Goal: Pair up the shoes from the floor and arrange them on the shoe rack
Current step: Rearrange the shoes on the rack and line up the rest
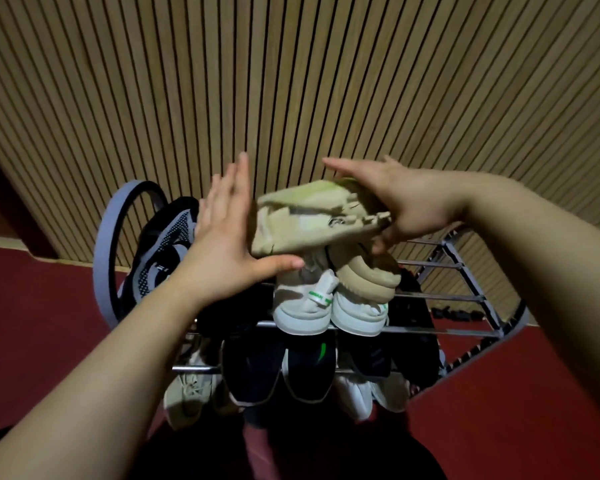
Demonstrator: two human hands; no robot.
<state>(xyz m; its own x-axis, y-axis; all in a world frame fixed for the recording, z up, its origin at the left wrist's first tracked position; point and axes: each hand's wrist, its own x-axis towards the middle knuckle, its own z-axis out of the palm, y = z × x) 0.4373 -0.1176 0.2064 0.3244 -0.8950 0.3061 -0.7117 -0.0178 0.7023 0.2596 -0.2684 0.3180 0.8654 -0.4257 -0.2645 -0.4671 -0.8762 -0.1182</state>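
Note:
A beige shoe (309, 216) is held above the top shelf of the metal shoe rack (465, 299). My right hand (395, 206) grips its right end from above. My left hand (229, 237) is flat with fingers spread, its thumb pressed under the shoe's left end. Just below the beige shoe, a pair of beige and white sneakers (329, 303) with green tabs stands on the top shelf. A grey and black knit sneaker (160, 254) lies at the rack's left end, partly hidden by my left hand.
Lower shelves hold black sneakers (278, 372), a cream shoe (187, 389) and white shoes (368, 393). A grey ring-shaped object (108, 251) leans at the rack's left. The slatted wooden wall (291, 81) stands behind. Red floor (516, 410) surrounds the rack.

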